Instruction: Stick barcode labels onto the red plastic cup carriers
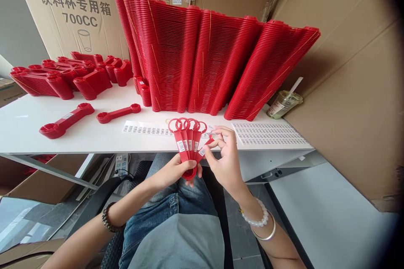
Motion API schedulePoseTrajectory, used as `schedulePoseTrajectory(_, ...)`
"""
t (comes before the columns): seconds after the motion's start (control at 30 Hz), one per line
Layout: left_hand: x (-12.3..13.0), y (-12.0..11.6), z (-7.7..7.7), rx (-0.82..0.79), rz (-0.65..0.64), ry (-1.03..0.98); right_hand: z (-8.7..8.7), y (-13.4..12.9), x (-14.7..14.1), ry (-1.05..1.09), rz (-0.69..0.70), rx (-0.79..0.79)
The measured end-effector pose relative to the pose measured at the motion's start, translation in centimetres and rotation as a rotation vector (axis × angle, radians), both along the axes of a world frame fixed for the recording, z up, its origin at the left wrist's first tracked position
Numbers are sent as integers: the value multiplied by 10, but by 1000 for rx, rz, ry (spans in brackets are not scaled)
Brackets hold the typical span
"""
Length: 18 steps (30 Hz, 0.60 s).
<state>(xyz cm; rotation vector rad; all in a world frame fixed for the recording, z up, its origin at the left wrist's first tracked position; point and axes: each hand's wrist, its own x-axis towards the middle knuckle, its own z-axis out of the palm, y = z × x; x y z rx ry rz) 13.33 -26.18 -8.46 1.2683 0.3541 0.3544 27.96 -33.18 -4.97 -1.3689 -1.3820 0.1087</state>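
My left hand grips a fan of red plastic strips, each with a ring at its end, at their lower end near the table's front edge. White barcode labels show on the fanned strips. My right hand is at the fan's right side, with thumb and forefinger pinched at a barcode label on the rightmost strip. A small whitish piece shows by its upper fingers; what it is I cannot make out. Behind the fan lies a sheet of barcode labels, partly hidden by the strips and my right hand.
Tall leaning stacks of red strips stand at the back of the white table. Shorter bundles and two labelled or loose stacks lie left. At right are another label sheet and a drink cup. Cardboard walls the right.
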Motion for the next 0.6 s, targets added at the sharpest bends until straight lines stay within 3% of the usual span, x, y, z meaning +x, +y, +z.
schedulePoseTrajectory(0.3, -1, -3, 1, -10, 0, -23, 1, 1, 0, -76, -15, 27)
schedulePoseTrajectory(0.47, -1, -4, 2, -8, 9, -43, -3, 1, -6, -309, -103, 96)
schedulePoseTrajectory(0.6, 0, -4, 2, 61, 43, -8, -3, 2, -2, -534, -184, 65)
